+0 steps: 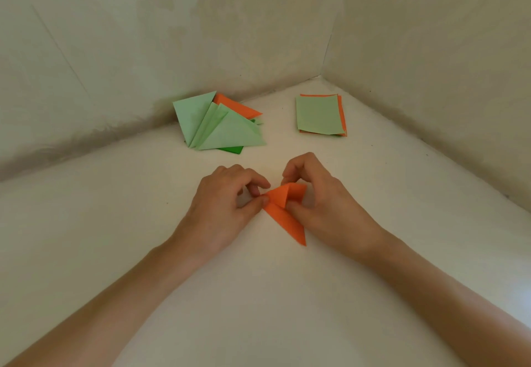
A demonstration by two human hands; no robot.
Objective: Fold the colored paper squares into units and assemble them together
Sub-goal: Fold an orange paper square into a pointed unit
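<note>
Left grip: my left hand (224,205) pinches the left corner of the orange unit (283,215) between thumb and forefinger, clenched on paper.
Right grip: my right hand (324,202) curls over the raised flap with the thumb against its near face, grasping the same piece.
Unit position: on the worktop (258,294) between both hands. The long point lies flat toward me and the upper flap is lifted, looking only half creased.
Risk, alignment: if either pinch slides while the flap goes down, the edges likely miss and the crease sets crooked. A crooked unit probably won't slot in cleanly.
Risk, tear: pulling the two corners apart too hard could split the paper at the apex.
Risk, pivot: only the tail seems to rest on the surface, so the piece may swivel under pressure.
Folded pile (218,125): green and orange pieces fanned by the back-left wall, well apart from my hands.
Flat squares (319,115): stacked back right, green on top of orange, well apart.
</note>
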